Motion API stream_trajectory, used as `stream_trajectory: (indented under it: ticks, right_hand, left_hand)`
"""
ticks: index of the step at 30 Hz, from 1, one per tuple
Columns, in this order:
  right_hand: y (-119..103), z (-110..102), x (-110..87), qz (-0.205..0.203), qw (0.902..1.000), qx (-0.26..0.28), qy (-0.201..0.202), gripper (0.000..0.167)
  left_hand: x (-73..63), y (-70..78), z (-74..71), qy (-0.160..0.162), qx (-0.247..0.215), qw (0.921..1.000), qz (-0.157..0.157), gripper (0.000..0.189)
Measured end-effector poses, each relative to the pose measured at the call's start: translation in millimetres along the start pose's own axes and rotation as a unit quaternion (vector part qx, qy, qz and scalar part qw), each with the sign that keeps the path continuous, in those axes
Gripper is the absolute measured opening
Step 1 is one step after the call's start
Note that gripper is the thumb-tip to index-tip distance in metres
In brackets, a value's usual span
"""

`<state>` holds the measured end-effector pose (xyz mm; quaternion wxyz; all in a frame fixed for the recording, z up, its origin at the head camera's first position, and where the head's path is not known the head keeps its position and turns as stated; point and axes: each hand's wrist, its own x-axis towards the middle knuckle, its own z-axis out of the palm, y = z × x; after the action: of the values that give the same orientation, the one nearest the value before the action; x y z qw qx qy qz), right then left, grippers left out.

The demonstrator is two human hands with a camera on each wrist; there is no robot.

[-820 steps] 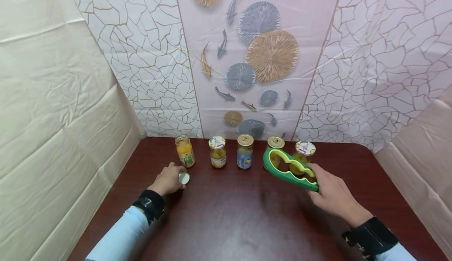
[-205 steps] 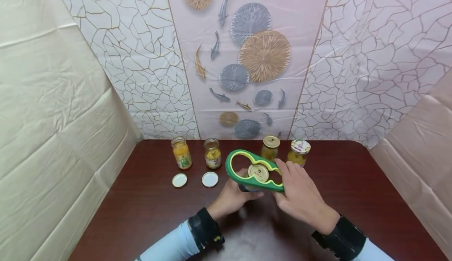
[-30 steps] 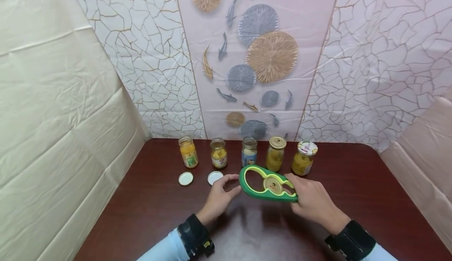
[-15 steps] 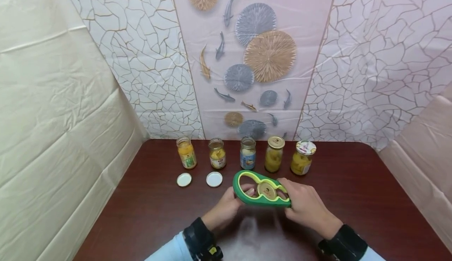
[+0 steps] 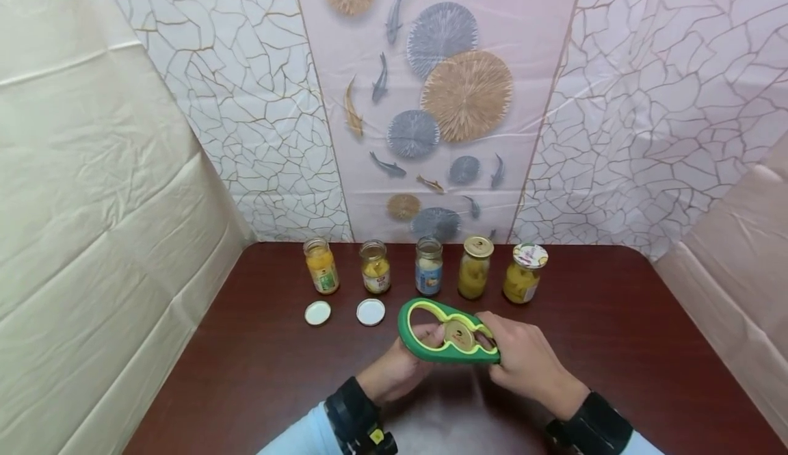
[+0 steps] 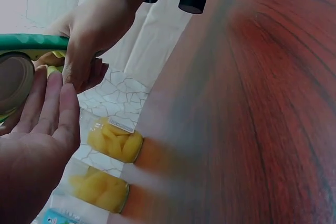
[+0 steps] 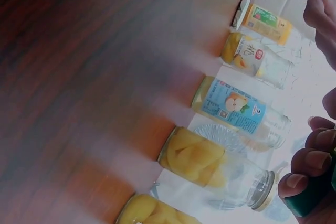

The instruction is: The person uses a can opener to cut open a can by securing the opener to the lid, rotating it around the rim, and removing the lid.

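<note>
My right hand (image 5: 529,359) grips the handle end of a green jar opener (image 5: 406,332) with a yellow-green scalloped inner edge. A gold jar lid (image 5: 458,335) sits in the opener's middle opening; its grey underside shows in the left wrist view. Under the opener, my left hand (image 5: 397,369) has its thumb up through the large opening at the lid's edge. In the left wrist view its fingers (image 6: 50,100) lie nearly straight beside the lid. Behind the opener stands an uncapped blue-labelled jar (image 5: 429,270) of pale fruit.
To the left stand two more uncapped jars, one orange-filled (image 5: 321,270) and one yellow-filled (image 5: 375,270). Two lids (image 5: 317,313) lie white side up before them. Right of the blue-labelled jar stand a gold-capped jar (image 5: 474,274) and a floral-capped jar (image 5: 522,277).
Since the earliest frame, two more jars have lost their lids and a second lid lies on the table. Lately the opener has moved left and nearer me, and my left hand has come under it.
</note>
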<state>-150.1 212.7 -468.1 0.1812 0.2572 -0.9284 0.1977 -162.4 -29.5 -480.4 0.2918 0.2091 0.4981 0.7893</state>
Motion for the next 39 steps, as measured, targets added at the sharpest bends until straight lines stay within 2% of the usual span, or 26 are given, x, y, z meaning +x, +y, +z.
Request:
stream_trajectory:
  ticks: [4,8,11,15,17,19,23,27,31,34,39]
  right_hand:
    - [-1.2,1.3,0.0,-0.001,1.0000,0.007,0.006,0.049]
    - [-2.8,3.0,1.2,-0.005,0.9998,0.011,0.014,0.055]
    - [-4.2,4.4,2.5,-0.006,0.9997,0.011,0.019,0.062]
    - [-5.4,5.5,2.6,-0.003,0.9998,0.009,0.018,0.063]
    - [-5.6,5.5,2.4,-0.001,0.9998,0.008,0.018,0.063]
    - [-5.4,5.4,2.4,0.000,0.9998,0.008,0.018,0.063]
    - [-4.3,4.6,3.4,-0.005,0.9997,0.005,0.023,0.057]
    - [0.5,2.5,2.3,-0.009,0.9994,-0.012,0.032,0.059]
    - [10.7,-1.2,-1.9,-0.018,0.9977,-0.030,0.058,0.051]
    - [19.8,-4.1,-7.6,-0.019,0.9960,-0.039,0.079,0.047]
    - [30.7,-7.3,-13.7,-0.001,0.9955,-0.042,0.085,0.055]
  left_hand:
    - [0.9,-0.4,-1.0,-0.032,-0.022,0.9992,0.008,0.030]
    - [1.6,-0.7,-1.9,-0.059,-0.045,0.9972,0.008,0.042]
    - [2.0,-0.5,-2.6,-0.063,-0.053,0.9966,0.006,0.047]
    - [1.4,0.8,-2.8,-0.068,-0.055,0.9961,-0.004,0.052]
    - [0.8,1.2,-2.2,-0.073,-0.056,0.9958,0.001,0.056]
    - [0.9,1.1,-1.3,-0.071,-0.058,0.9958,0.002,0.057]
    - [1.2,-0.4,0.2,-0.072,-0.059,0.9953,0.027,0.057]
    - [1.4,-1.0,-0.4,-0.046,-0.050,0.9976,0.013,0.053]
    - [-3.7,0.4,-4.2,-0.017,-0.035,0.9991,-0.016,0.044]
    - [-11.4,4.0,-8.2,-0.012,-0.011,0.9994,-0.030,0.044]
    - [-19.4,11.6,-10.5,-0.008,0.014,0.9993,-0.034,0.050]
